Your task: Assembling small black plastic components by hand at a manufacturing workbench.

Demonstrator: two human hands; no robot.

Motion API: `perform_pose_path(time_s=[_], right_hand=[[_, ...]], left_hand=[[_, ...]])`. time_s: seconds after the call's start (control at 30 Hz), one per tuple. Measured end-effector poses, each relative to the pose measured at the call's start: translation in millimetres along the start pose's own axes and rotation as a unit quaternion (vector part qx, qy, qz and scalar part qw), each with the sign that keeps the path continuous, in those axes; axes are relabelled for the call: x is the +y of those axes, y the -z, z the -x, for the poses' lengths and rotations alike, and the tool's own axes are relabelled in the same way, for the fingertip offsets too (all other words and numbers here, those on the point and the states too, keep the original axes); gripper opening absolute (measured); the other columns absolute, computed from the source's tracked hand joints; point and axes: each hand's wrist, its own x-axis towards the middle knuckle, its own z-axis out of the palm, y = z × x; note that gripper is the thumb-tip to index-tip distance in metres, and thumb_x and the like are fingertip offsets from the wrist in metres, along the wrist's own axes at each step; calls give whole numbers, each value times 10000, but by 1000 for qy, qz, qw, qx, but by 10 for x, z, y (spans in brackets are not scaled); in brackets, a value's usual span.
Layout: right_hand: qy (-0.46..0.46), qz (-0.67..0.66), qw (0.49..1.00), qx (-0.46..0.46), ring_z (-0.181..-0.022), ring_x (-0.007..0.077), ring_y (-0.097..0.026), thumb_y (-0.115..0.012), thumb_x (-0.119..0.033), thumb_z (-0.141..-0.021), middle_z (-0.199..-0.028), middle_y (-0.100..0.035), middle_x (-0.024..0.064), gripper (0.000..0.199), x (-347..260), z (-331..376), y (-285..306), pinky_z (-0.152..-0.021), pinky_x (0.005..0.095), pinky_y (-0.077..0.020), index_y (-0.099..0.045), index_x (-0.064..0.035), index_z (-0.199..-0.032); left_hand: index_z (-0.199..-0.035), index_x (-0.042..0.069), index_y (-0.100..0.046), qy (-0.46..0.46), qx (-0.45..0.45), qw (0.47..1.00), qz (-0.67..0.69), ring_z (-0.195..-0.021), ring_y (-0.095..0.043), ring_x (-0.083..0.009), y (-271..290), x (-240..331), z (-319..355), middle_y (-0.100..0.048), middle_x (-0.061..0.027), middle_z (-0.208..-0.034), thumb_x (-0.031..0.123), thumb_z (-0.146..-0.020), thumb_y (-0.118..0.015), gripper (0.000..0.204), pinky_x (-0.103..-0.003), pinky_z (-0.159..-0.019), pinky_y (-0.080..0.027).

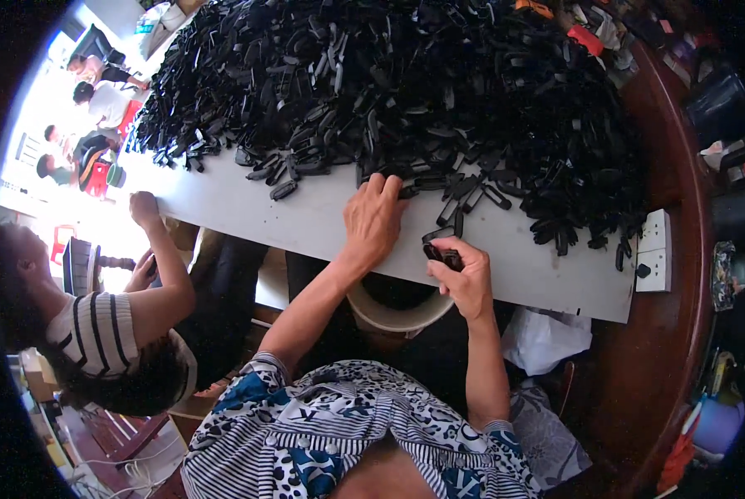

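Note:
A large heap of small black plastic parts (372, 75), many of them oblong and some frame-like, spreads over the white tabletop (306, 204). My left hand (374, 218) rests at the heap's front edge, fingers curled down among the parts; what lies under the fingertips is hidden. To its right, above the table's near edge, my right hand (464, 276) is closed around black plastic parts (444, 256). How many it holds cannot be made out. A loose black part (457, 223) lies just beyond the right hand.
Below the table edge, between my arms, is a pale bucket (389, 316). A person in a striped top (102, 333) sits at my left, one hand near the table. A white power strip (653, 249) is at the right, and a white plastic bag (547, 339) hangs below.

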Motion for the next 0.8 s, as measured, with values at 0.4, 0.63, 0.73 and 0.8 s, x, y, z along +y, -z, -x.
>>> perform_pose_path(time_s=[0.4, 0.63, 0.73, 0.8], right_hand=[[114, 22, 987, 112, -521, 24, -461, -645, -37, -786, -646, -569, -19, 93, -39, -34, -78, -460, 189, -349, -626, -7, -872], [147, 88, 979, 109, -595, 75, -516, -669, -52, -755, -665, -589, 26, 114, -41, 22, -170, -565, 230, -428, -624, 8, -840], [168, 88, 973, 132, -593, 82, -526, -673, -50, -745, -661, -597, 31, 101, -99, 62, -204, -564, 234, -431, -631, 8, -817], [201, 113, 959, 167, -594, 86, -540, -668, -38, -740, -664, -611, 42, 74, -145, 81, -198, -556, 238, -434, -636, 5, -791]], left_hand=[[-905, 15, -618, 120, -36, 897, 424, -578, -456, -88, 218, -1, 193, -530, -37, -731, -12, -711, -687, 208, -231, -551, -398], [-897, 20, -579, 210, -141, 684, 684, -622, -454, -41, 287, 195, 361, -544, 41, -791, 39, -788, -655, 134, -172, -579, -370], [-913, 24, -552, 198, -89, 662, 718, -630, -474, -47, 159, 217, 389, -550, 12, -799, 107, -865, -577, 99, -167, -598, -379], [-938, 34, -518, 199, -53, 658, 724, -600, -465, -54, 177, 264, 407, -529, -5, -780, 208, -938, -480, 178, -169, -555, -367]])
